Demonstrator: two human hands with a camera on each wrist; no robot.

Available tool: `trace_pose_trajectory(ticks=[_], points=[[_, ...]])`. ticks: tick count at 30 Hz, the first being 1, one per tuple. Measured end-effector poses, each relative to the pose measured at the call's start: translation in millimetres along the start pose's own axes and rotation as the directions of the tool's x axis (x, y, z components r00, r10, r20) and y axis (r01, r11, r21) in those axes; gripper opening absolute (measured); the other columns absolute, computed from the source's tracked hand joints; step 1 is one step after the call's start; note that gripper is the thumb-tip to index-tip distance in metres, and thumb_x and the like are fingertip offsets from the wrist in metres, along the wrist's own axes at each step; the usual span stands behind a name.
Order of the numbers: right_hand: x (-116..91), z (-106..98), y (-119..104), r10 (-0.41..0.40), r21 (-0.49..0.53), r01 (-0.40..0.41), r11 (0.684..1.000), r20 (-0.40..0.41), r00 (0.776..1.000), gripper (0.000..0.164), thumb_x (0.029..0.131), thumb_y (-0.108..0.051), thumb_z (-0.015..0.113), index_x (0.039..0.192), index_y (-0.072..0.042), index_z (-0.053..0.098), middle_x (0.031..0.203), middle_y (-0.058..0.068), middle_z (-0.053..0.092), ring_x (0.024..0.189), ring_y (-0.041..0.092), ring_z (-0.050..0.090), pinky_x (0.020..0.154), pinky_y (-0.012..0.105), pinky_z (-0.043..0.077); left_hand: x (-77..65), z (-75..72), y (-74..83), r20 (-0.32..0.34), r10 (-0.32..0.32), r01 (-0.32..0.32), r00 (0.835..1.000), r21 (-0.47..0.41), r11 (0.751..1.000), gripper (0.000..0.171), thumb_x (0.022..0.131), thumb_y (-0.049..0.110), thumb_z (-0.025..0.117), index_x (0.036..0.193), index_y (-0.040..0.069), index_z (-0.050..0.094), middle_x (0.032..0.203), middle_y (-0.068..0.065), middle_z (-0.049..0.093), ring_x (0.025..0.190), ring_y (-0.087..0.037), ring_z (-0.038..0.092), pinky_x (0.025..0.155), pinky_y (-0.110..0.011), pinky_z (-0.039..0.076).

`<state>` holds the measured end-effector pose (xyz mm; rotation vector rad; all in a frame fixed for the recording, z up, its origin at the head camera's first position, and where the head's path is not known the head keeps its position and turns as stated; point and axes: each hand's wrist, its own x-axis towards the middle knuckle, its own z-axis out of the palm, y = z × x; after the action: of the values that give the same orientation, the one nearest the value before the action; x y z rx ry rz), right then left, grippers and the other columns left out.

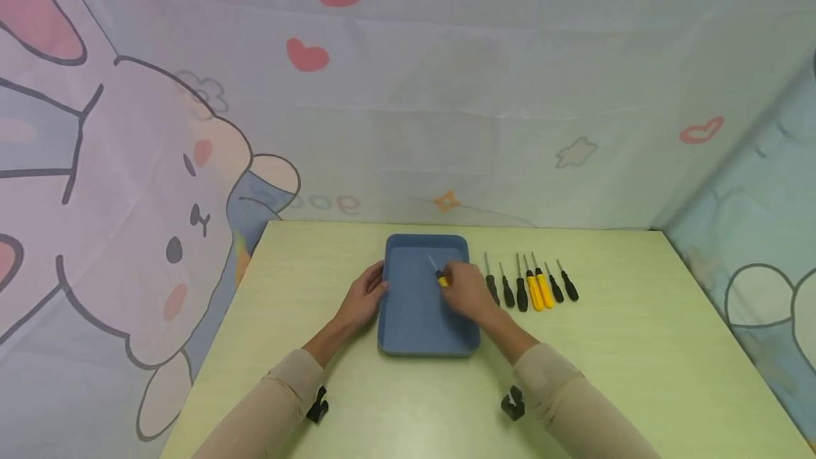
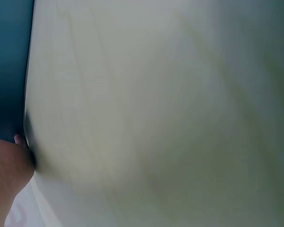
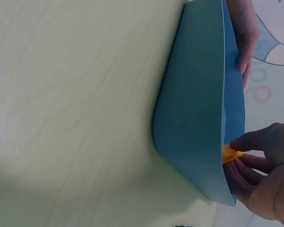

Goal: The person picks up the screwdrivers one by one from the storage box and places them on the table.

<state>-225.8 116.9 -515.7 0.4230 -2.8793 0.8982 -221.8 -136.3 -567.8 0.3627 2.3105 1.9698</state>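
Observation:
A blue rectangular tray (image 1: 417,335) lies lengthwise on the table, directly in front of me. At its left side, my left hand (image 1: 362,297) holds the rim, the thumb at the edge. My right hand (image 1: 468,292) reaches over the right rim and pinches the handle of a screwdriver (image 1: 442,279) with a yellow and black grip. Its thin metal shaft points up and left over the tray floor. In the right wrist view, the yellow handle (image 3: 231,153) shows between thumb and fingers, just past the tray wall (image 3: 194,94); the rest is hidden.
Right of the tray stands a row of several screwdrivers, shafts pointing away from me, including a black one (image 1: 522,296) and a yellow one (image 1: 545,292). The pale green tabletop (image 1: 637,346) ends at a printed cloth backdrop (image 1: 510,126) behind and at the sides.

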Motion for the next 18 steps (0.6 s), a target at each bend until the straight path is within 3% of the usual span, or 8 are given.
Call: trace_pose_trajectory(ticks=[7, 18], points=[[-3, -12, -1, 0.038, 0.129, -0.044, 0.991, 0.046, 0.998, 0.025, 0.092, 0.0, 0.076, 0.115, 0.005, 0.071, 0.103, 0.015, 0.073, 0.095, 0.03, 0.072, 0.083, 0.042, 0.063, -0.7, 0.0, 0.5, 0.004, 0.008, -0.008, 1.0, -0.004, 1.0, 0.055, 0.111, 0.002, 0.049, 0.162, -0.008, 0.031, 0.166, -0.029, 0.034, 0.154, -0.042, 0.034, 0.125, -0.051, 0.031], [-7, -20, 14, -0.016, 0.184, 0.018, 0.983, -0.012, 1.0, 0.022, 0.093, -0.005, 0.078, 0.114, 0.001, 0.074, 0.102, 0.013, 0.075, 0.092, 0.027, 0.073, 0.08, 0.04, 0.063, -1.3, 0.9, 1.4, 0.0, 0.007, -0.007, 1.0, 0.02, 1.0, 0.055, 0.111, 0.002, 0.048, 0.162, -0.008, 0.031, 0.166, -0.028, 0.035, 0.154, -0.042, 0.035, 0.124, -0.05, 0.034]])
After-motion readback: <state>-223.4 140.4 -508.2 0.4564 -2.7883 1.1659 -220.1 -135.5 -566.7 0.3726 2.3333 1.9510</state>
